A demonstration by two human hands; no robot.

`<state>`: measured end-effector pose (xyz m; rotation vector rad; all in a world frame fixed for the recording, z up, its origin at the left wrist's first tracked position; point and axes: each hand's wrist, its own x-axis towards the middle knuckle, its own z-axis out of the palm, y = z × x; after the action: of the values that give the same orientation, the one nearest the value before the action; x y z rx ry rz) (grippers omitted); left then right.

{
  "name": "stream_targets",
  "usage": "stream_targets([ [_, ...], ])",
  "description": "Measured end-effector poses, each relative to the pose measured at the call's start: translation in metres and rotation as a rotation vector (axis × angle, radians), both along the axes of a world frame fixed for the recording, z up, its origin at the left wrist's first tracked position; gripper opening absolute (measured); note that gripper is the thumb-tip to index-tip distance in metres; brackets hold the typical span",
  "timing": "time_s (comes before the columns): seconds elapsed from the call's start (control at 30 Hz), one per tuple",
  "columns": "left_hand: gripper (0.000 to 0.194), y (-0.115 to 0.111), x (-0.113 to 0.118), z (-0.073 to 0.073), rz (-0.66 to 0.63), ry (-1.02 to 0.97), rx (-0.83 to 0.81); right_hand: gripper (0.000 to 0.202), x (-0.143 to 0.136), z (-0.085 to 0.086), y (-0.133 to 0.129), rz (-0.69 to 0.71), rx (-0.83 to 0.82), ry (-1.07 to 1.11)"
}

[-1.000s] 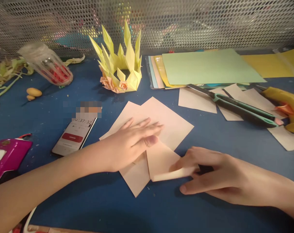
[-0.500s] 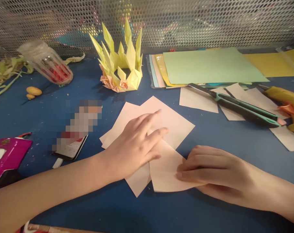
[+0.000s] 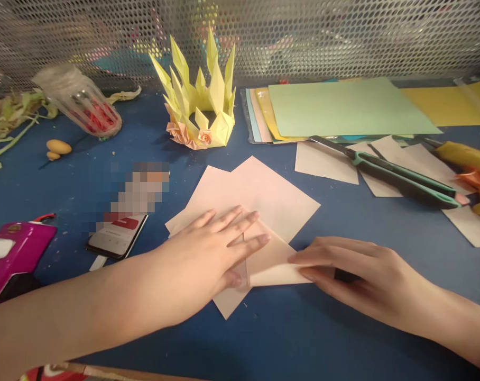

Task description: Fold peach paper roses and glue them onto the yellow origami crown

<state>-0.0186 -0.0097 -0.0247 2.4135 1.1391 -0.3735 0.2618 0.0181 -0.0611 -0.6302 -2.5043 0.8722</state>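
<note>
Pale pink paper sheets, overlapping at differing angles, on the blue tabletop, middle of the view. Uppermost near piece: a folded sheet, its near edge turned up and over.

Contents, left to right:

Withered greenery, far left, toward the back. Magenta device with white parts, cut by the left edge. Two small orange-yellow ovals, touching or nearly so. Clear jar, tilted, red matter inside. Phone, lying flat, its upper part pixelated; white plug at its near end.

Left hand: palm down over the sheets, fingers spread, tips at the folded sheet's left part. Yellow paper crown, upright behind the sheets, tall points above, peach paper roses at its base.

Right hand: thumb and forefinger pinching the folded sheet at its turned edge; remaining fingers close together, partly hidden.

Coloured paper stack, green sheet on top. Scissors, dark with teal handles, across loose pale paper pieces. Yellow glue gun, orange trigger, at the right edge.
</note>
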Motion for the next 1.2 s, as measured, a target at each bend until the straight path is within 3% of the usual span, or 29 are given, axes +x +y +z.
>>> stream_targets([
  [0.13, 0.072, -0.002, -0.011, 0.005, -0.019, -0.020, -0.015, 0.044, 0.000, -0.007, -0.001, -0.003, 0.066, 0.013],
  [0.37, 0.078, -0.001, -0.027, 0.014, -0.077, -0.062, 0.000, 0.044, 0.002, -0.009, -0.002, 0.035, 0.045, -0.023],
  [0.6, 0.091, 0.006, -0.025, 0.022, -0.075, -0.156, -0.029, 0.045, -0.001, -0.007, -0.004, 0.010, 0.041, -0.013],
  [0.8, 0.102, 0.004, -0.025, 0.021, -0.107, -0.103, -0.074, 0.044, -0.004, -0.006, -0.004, -0.014, 0.032, -0.016],
  [1.0, 0.105, 0.003, -0.022, 0.024, -0.096, -0.079, -0.116, 0.043, -0.005, -0.007, -0.007, -0.031, 0.021, -0.024],
  [1.2, 0.092, -0.002, -0.018, 0.024, -0.090, -0.079, -0.082, 0.042, -0.006, -0.008, -0.008, -0.037, 0.025, -0.031],
])
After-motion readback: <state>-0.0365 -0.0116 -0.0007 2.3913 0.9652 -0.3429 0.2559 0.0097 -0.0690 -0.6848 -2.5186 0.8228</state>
